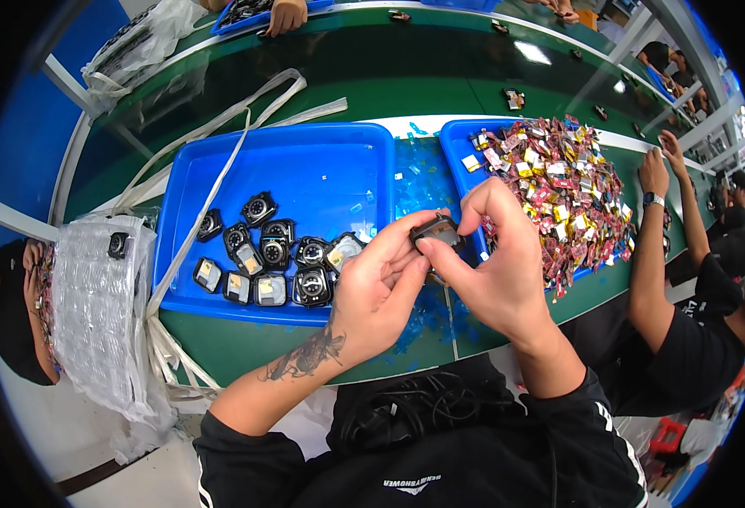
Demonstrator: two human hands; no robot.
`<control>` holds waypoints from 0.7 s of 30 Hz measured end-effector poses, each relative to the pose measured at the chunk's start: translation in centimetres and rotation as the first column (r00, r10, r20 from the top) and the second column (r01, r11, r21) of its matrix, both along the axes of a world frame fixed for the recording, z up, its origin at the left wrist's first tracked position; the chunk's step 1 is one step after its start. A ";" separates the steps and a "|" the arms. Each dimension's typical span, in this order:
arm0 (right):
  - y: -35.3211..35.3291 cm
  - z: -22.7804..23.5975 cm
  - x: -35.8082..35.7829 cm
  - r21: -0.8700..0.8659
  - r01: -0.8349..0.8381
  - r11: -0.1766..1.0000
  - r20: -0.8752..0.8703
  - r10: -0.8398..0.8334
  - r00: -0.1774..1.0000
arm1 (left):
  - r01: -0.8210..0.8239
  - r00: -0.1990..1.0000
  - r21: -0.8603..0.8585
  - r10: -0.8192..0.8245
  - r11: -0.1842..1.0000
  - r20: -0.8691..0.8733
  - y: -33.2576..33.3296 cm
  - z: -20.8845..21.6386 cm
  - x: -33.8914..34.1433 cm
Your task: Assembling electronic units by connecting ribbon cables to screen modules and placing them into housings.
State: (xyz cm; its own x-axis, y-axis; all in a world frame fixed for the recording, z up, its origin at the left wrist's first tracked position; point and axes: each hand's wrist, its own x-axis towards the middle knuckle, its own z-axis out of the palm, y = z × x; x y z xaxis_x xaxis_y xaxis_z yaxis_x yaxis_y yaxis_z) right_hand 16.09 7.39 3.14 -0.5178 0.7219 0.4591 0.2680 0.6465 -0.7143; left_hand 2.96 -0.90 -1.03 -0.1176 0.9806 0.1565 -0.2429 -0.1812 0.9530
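Between my two hands is a black smartwatch case (437,229), held up in front of the gap between two blue trays. My left hand (379,278) grips it from the left with fingers behind and thumb below. My right hand (499,267) has its thumb on the case's face and its index finger bent over the upper right edge. In the left blue tray (245,161) lie several similar watch cases (275,245), some showing round black backs, others pale inner faces. The right blue tray (465,135) is heaped with small red, yellow and silver parts (559,195).
Blue film scraps (419,190) cover the bench between the trays. White straps (220,182) run across the left tray's edge. Plastic-wrapped packs (101,296) stand at the left with a watch case on top. Beyond is a green conveyor (372,80); co-workers' arms (648,229) reach in at the right.
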 end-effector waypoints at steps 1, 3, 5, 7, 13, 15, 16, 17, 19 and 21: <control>0.3 -0.4 0.0 0.070 -0.024 0.997 -0.010 0.025 1.000 | -0.033 0.999 0.021 0.033 0.999 0.021 0.1 0.0 0.1; 0.9 -0.8 -0.1 0.046 -0.050 0.998 -0.038 0.052 0.998 | -0.030 0.998 0.020 0.029 0.999 0.062 0.2 0.1 0.1; 1.4 -1.6 0.2 -0.105 -0.087 0.991 -0.161 0.070 0.984 | -0.030 0.994 0.023 0.027 0.999 0.102 0.5 0.5 -0.1; 0.2 -1.0 1.0 -0.491 -0.146 0.859 -0.345 -0.038 0.938 | -0.095 0.962 0.016 0.088 0.995 0.259 0.8 1.1 -0.4; -0.7 -1.7 2.4 -0.525 -0.215 0.824 -0.267 0.080 0.960 | -0.092 0.984 0.006 0.090 0.996 0.156 0.5 0.5 -0.8; -0.7 -1.4 2.2 -0.580 -0.268 0.769 -0.365 0.048 0.930 | -0.085 0.844 0.204 0.179 0.975 -0.505 0.1 1.3 -1.9; -0.6 -1.2 2.4 -0.577 -0.264 0.773 -0.365 0.046 0.930 | -0.131 0.803 0.308 0.283 0.942 -0.524 0.4 1.4 -1.6; -0.6 -1.0 2.7 -0.577 -0.288 0.765 -0.348 0.089 0.933 | -0.128 0.805 0.310 0.282 0.942 -0.522 0.5 1.2 -1.7; -0.6 -0.9 3.0 -0.576 -0.305 0.759 -0.328 0.127 0.936 | -0.111 0.733 0.380 0.334 0.918 -0.592 0.6 0.6 -2.1; -0.4 -0.8 3.1 -0.528 -0.286 0.799 -0.317 0.128 0.940 | -0.115 0.755 0.352 0.312 0.929 -0.577 0.4 1.0 -1.9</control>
